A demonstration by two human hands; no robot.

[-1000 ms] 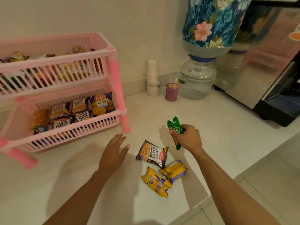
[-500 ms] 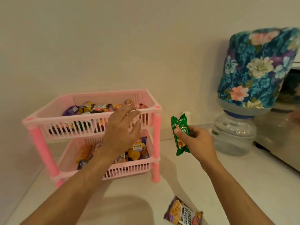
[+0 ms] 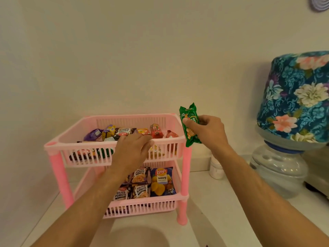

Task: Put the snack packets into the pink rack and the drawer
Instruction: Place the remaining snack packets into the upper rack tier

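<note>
- My right hand [image 3: 207,132] pinches one green packet [image 3: 190,126] between thumb and fingers, upright, just beside the pink rack [image 3: 114,146]'s top right corner.
- My left hand [image 3: 131,150] lies flat on the top tier's front rim, fingers together, holding nothing.
- Two tiers; the lower one shows four peanut packets [image 3: 131,187] and one blue chips bag [image 3: 162,181].

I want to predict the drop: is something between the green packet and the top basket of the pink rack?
Nothing visible blocks it. The green packet in the right hand is beside the top basket; the left hand covers only the front rim.
</note>
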